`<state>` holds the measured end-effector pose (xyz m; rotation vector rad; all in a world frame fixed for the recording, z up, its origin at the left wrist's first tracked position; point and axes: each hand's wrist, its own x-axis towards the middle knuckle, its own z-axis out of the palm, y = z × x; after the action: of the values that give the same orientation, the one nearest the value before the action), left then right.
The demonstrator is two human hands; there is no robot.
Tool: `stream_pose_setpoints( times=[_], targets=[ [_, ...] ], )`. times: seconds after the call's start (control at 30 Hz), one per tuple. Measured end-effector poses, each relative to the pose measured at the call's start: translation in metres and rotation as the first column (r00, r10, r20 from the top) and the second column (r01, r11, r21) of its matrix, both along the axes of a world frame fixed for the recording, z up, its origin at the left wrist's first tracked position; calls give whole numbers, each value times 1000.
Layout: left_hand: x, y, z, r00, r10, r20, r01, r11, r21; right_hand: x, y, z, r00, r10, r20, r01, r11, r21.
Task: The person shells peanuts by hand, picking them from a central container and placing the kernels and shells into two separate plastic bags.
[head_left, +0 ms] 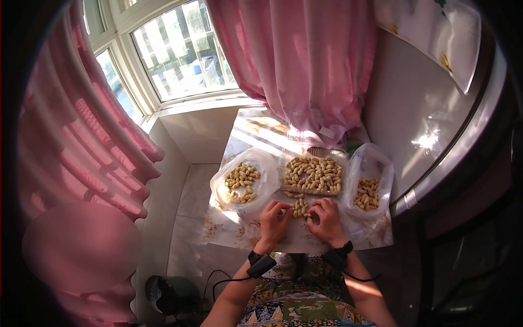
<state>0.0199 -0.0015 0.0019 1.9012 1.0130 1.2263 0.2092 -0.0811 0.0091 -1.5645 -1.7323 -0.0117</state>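
Observation:
A small pile of unshelled peanuts [299, 207] lies on the table between my hands. My left hand [274, 219] is at the left side of the pile, fingers bent inward against it. At the pile's right side, my right hand [326, 219] has its thumb and fingertips pinched round what looks like a peanut. Just beyond them, a clear tray [311, 192] is full of peanuts. A white plastic bag [265, 189] holding peanuts stands open to the left, and another white bag [384, 185] with peanuts stands to the right.
The patterned table [229, 231] reaches the window corner. A pink curtain [305, 60] hangs down to its back edge. Dark bands with cables are on both wrists. A grey panel [414, 109] rises at the right, and a dark green round object [180, 294] is on the floor.

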Motion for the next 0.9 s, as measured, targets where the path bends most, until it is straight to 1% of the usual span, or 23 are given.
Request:
stream_pose_setpoints(
  times=[0.07,0.1,0.17,0.2,0.27,0.47,0.57,0.63,0.67,0.7,0.73,0.77,0.8,0.83,0.87,0.9],
  targets=[
    [0,1,-2,999,-46,-4,46,999,1,0,-1,0,1000,-9,-1,9,1000,-6],
    [0,1,-2,999,-47,-3,47,999,1,0,-2,1,1000,-5,-29,6,1000,13],
    [1,1,-2,994,-96,-53,102,986,135,-1,-3,6,998,-2,-55,4,999,32],
    [2,1,-1,994,-96,-52,102,985,135,-1,-3,9,998,25,-63,-22,999,49],
    [4,1,0,989,-115,-96,138,948,286,-1,-4,11,996,52,-70,-47,997,66],
    [4,0,3,980,-135,-144,177,925,335,-2,-5,14,993,104,-51,-100,991,84],
    [5,1,2,984,-107,-141,153,916,372,-2,-4,12,992,118,-45,-113,988,101],
    [3,-2,4,988,-96,-117,131,929,345,1,-1,4,981,79,-174,-54,988,146],
    [4,-2,6,992,-85,-90,110,942,318,1,-5,0,983,78,-169,-53,987,152],
    [5,-1,7,993,-87,-83,109,940,323,-3,-13,1,832,59,-552,-59,998,18],
    [5,-2,6,997,-60,-57,75,947,314,-6,-20,7,545,-27,-838,-117,987,-107],
    [4,-5,5,999,-34,-34,43,954,298,-8,-26,13,547,-36,-836,-112,987,-115],
    [3,-6,5,999,-41,-35,49,956,289,-11,-31,21,290,13,-957,-180,983,-41],
    [4,-6,7,999,-32,15,27,964,263,-14,-36,28,7,56,-998,-221,974,53],
    [4,-5,9,998,-21,66,4,971,240,-17,-41,30,-76,17,-997,-233,972,34],
    [3,-8,10,997,-25,68,9,972,237,-18,-46,27,-74,14,-997,-228,973,30]
  ],
)
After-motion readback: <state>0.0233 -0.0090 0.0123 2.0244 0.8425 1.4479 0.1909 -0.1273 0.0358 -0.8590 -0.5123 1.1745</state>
